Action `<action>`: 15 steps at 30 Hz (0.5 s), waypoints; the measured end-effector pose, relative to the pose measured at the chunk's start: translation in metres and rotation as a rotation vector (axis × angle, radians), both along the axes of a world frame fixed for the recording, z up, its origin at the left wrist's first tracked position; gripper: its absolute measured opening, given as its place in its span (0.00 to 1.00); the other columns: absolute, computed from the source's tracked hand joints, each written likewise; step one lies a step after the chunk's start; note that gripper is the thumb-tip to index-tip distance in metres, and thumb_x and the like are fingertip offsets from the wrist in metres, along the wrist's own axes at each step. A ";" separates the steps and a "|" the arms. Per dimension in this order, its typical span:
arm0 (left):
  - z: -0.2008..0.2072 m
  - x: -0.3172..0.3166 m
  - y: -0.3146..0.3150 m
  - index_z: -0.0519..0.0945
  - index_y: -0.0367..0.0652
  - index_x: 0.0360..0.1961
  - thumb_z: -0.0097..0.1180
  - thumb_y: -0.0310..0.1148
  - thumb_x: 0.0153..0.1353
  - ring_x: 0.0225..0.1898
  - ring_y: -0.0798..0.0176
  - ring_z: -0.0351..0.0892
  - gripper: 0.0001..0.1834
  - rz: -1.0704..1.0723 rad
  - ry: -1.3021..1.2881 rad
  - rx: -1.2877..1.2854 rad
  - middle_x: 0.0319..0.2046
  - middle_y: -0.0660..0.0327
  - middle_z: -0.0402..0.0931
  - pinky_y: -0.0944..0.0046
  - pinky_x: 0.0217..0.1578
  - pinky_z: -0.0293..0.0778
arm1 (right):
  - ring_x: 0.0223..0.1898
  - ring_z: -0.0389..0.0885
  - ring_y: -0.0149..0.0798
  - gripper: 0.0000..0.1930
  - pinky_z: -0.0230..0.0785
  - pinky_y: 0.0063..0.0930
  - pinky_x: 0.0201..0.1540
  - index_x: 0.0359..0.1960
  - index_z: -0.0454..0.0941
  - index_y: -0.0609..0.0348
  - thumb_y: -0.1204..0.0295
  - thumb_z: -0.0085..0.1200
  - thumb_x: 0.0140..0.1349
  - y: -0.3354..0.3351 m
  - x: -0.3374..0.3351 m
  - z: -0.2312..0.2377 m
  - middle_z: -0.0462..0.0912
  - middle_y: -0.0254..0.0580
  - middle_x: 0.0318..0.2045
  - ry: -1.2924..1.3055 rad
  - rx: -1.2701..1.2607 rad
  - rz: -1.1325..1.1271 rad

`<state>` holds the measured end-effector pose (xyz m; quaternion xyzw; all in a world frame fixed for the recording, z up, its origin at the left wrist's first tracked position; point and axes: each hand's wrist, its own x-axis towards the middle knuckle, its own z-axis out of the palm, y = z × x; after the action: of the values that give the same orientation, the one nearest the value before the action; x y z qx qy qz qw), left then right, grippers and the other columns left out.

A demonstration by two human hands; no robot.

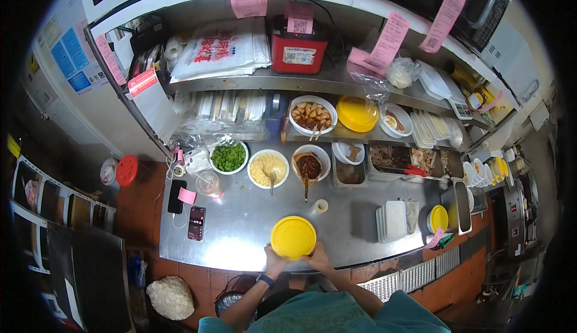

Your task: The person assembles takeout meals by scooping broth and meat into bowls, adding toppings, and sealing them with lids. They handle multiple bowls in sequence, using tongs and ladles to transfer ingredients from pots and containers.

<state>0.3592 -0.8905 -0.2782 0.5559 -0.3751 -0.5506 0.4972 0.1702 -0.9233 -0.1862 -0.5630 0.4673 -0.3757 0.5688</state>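
A round yellow lid is at the front edge of the steel counter, in front of my body. My left hand grips its lower left rim, with a dark watch band on that wrist. Closed on the lower right rim is my right hand. Whether a bowl sits under the lid cannot be seen. Just beyond it stands a small pale roll or cup. Farther back are a bowl of chopped greens, a bowl of minced garlic-like bits with a spoon, and a bowl of dark chili sauce.
Two phones lie at the left on the steel counter. White containers are stacked to the right. Metal trays of food line the back right, with red-handled tongs. Shelves above hold a red printer and bags.
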 end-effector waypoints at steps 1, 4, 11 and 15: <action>0.006 -0.004 0.000 0.59 0.39 0.50 0.63 0.11 0.50 0.51 0.55 0.77 0.32 0.042 -0.039 0.092 0.52 0.50 0.68 0.56 0.41 0.85 | 0.39 0.85 0.41 0.16 0.78 0.33 0.45 0.47 0.77 0.64 0.74 0.62 0.59 0.003 0.000 0.014 0.85 0.45 0.39 0.187 -0.061 -0.002; 0.025 0.002 -0.006 0.66 0.35 0.43 0.77 0.29 0.45 0.40 0.66 0.78 0.31 0.074 0.010 0.057 0.40 0.55 0.78 0.65 0.38 0.78 | 0.40 0.84 0.50 0.14 0.75 0.37 0.46 0.45 0.79 0.63 0.67 0.58 0.63 -0.031 -0.012 0.082 0.85 0.48 0.37 0.632 -0.180 0.086; 0.063 -0.034 -0.010 0.76 0.35 0.39 0.72 0.35 0.55 0.22 0.70 0.75 0.19 0.418 0.008 0.207 0.28 0.61 0.81 0.68 0.22 0.71 | 0.44 0.76 0.32 0.17 0.70 0.27 0.47 0.48 0.73 0.66 0.68 0.63 0.63 -0.307 -0.092 0.389 0.79 0.40 0.43 -0.091 -1.118 -0.608; 0.090 -0.038 0.013 0.77 0.36 0.45 0.71 0.32 0.56 0.24 0.66 0.77 0.20 0.459 0.262 0.301 0.33 0.59 0.81 0.68 0.25 0.73 | 0.40 0.78 0.27 0.15 0.69 0.20 0.44 0.44 0.82 0.58 0.61 0.65 0.63 -0.387 -0.087 0.484 0.83 0.32 0.38 -0.536 -0.269 -0.382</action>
<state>0.3209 -0.8774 -0.1885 0.6179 -0.0864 -0.5403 0.5646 0.0835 -1.3099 0.2982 -0.4168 0.3448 -0.6677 0.5114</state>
